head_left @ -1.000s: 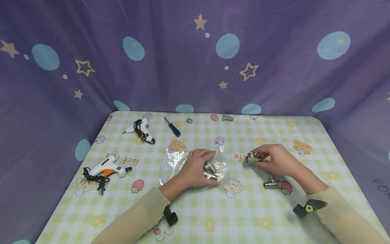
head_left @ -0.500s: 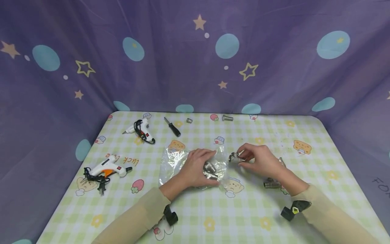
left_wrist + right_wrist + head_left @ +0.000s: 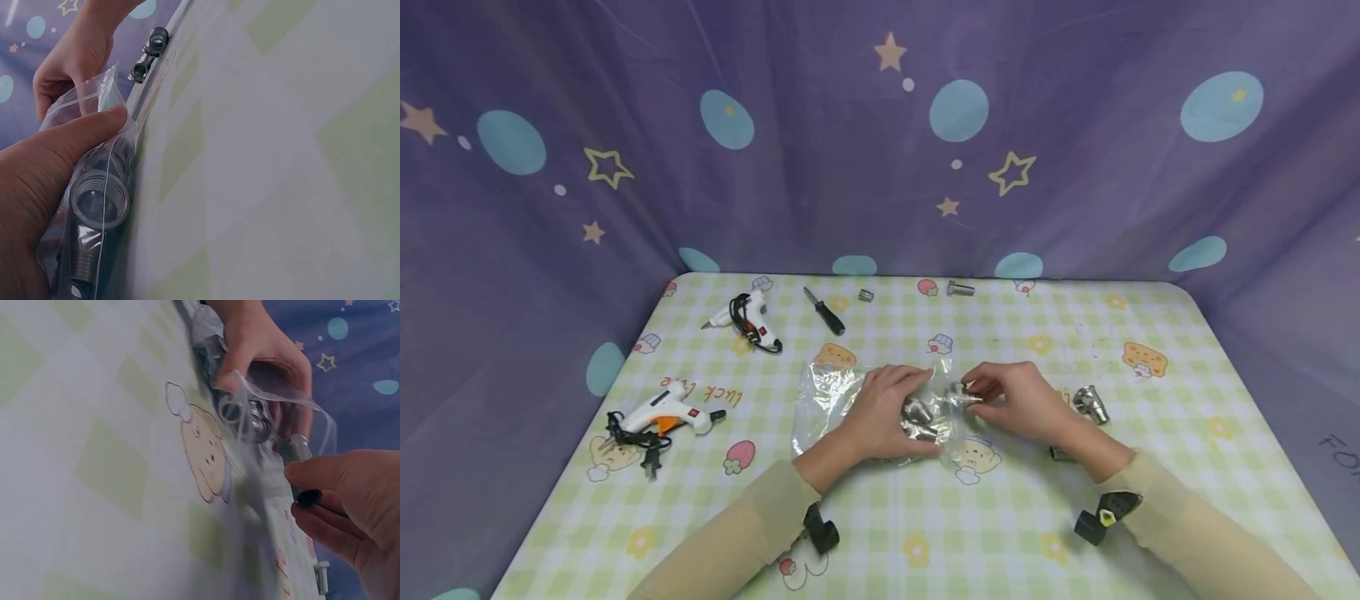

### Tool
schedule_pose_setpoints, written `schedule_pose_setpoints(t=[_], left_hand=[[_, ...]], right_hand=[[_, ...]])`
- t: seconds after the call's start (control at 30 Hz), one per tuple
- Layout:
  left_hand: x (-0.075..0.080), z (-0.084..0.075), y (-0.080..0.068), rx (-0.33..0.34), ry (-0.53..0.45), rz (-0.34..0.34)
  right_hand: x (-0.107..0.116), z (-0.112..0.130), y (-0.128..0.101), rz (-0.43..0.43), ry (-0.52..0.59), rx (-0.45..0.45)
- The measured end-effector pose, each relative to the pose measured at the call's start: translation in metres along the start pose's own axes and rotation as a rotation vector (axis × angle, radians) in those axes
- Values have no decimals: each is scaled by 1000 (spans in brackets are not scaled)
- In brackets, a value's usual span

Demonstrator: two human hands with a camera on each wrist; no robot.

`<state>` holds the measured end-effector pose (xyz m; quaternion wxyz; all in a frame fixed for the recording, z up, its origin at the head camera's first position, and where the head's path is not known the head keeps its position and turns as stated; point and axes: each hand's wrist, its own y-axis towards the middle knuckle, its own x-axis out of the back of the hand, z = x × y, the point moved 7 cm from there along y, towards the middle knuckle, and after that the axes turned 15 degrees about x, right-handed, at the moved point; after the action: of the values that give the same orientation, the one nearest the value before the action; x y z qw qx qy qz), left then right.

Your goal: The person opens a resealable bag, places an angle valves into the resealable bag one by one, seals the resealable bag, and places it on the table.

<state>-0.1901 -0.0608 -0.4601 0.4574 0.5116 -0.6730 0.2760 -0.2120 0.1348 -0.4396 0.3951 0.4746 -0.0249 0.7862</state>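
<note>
A clear zip bag (image 3: 820, 408) lies mid-table with several shiny metal pipe fittings (image 3: 917, 412) inside. My left hand (image 3: 872, 417) grips the bag by its mouth, thumb on the near edge and fingers on the far one. In the left wrist view, the threaded end of a bagged fitting (image 3: 100, 199) shows through the plastic. My right hand (image 3: 1022, 402) pinches another metal pipe fitting (image 3: 295, 450) between thumb and fingers, its front end at the bag's mouth. Right of that hand lies a loose fitting (image 3: 1090, 404); a second one (image 3: 1058, 453) is mostly hidden by the right wrist.
Two white hot glue guns, one farther back (image 3: 748, 321) and one nearer (image 3: 670, 417), lie at the left with their cords. A screwdriver (image 3: 824, 312), a short metal sleeve (image 3: 866, 296) and a bolt-like metal part (image 3: 960, 289) lie along the back. A purple curtain (image 3: 850, 167) stands behind.
My right hand has moved left with its fitting, from the right of the bag to its mouth. The left hand and bag have stayed in place.
</note>
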Motion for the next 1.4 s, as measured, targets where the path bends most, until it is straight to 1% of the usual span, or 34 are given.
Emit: schedule_pose_setpoints(t=[0.23,0.43,0.7,0.87,0.97,1.2,1.4], left_hand=[[-1,-2,0,2,2,7],[-2,-2,1,-1,10,-4],[-2,-2,-1,-1,16,-11],[0,-2,-3,-12,21,-3],[2,-3,-3,-18,19,-3],[3,-1,-3,-7,31,7],[2,-2,-1,-13,14,3]], right_hand=[[-12,3,6,-24,-20,-16],[-20,5,8,-42,-57,-22],[-27,15,12,-76,-192,48],[-32,21,13,-45,-238,79],[-36,23,14,-30,-231,96],[-45,26,18,25,-159,161],[-46,25,20,45,-125,171]])
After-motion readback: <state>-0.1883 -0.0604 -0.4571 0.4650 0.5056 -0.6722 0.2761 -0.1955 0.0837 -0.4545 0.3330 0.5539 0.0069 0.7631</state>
